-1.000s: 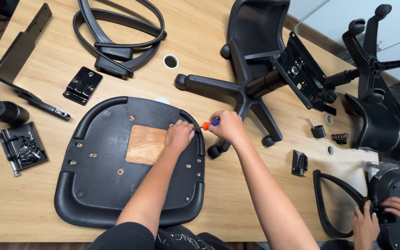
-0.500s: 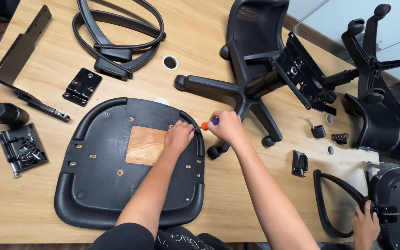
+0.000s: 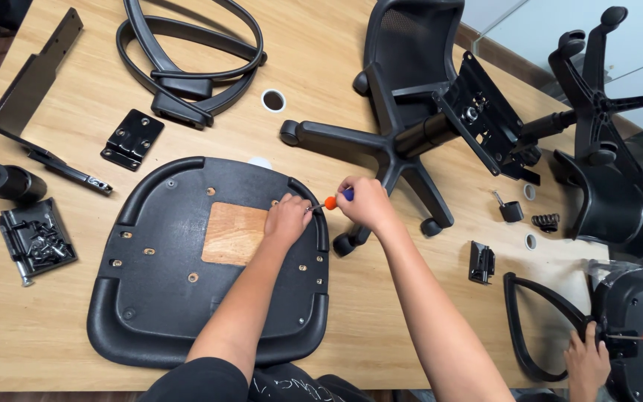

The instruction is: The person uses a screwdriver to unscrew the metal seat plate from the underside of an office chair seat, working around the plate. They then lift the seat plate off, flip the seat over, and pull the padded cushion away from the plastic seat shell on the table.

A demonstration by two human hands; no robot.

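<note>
A black chair seat pan [image 3: 165,298] lies underside up on the wooden table [image 3: 31,335], with a bare wood patch [image 3: 234,233] in its middle. My left hand [image 3: 287,218] rests on the pan near its upper right rim, fingers curled at a screw hole. My right hand [image 3: 362,202] grips a small screwdriver with an orange and blue handle [image 3: 334,199], its tip pointing left toward my left fingers. Both hands almost touch.
A star base with casters and a mesh back [image 3: 403,134] lies right of the pan. Armrest loops [image 3: 187,52], a black bracket [image 3: 132,138], a gas cylinder [image 3: 5,182] and a screw tray [image 3: 35,238] lie to the left. Another person's hand [image 3: 586,365] works at lower right.
My hands have hardly moved. At lower right the other person's hands shifted, and an orange-handled tool now shows beside their chair part.
</note>
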